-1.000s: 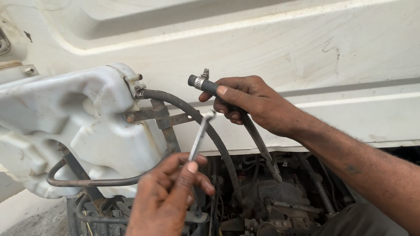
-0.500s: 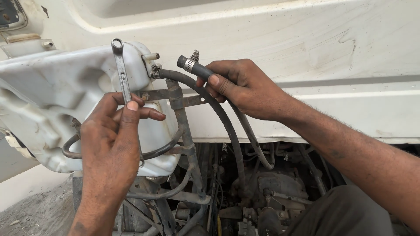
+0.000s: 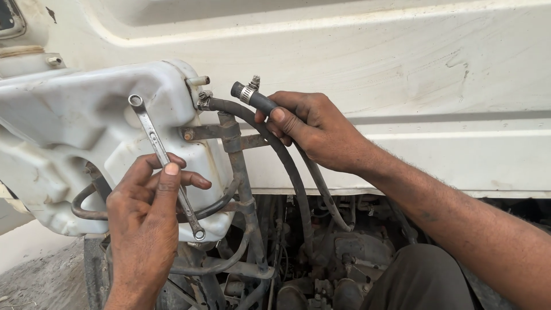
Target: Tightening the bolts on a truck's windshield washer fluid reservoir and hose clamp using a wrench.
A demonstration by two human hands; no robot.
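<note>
While the white plastic tank (image 3: 74, 132) fills the left of the scene on its rusty metal bracket (image 3: 229, 135), the left hand (image 3: 143, 224) is raised in front of it, fingers closed around a slim silver spanner (image 3: 165, 166) that stands tilted, one ring end up against the tank and the other low by the palm. Just right of the tank's bare spout (image 3: 198, 81), a clamped hose (image 3: 270, 138) curves downward. Further right, the right hand (image 3: 313, 129) grips a loose black hose (image 3: 258, 100) near its open end, where a metal hose clamp (image 3: 248, 90) sits, held close before the dusty white vehicle panel (image 3: 402, 51).
</note>
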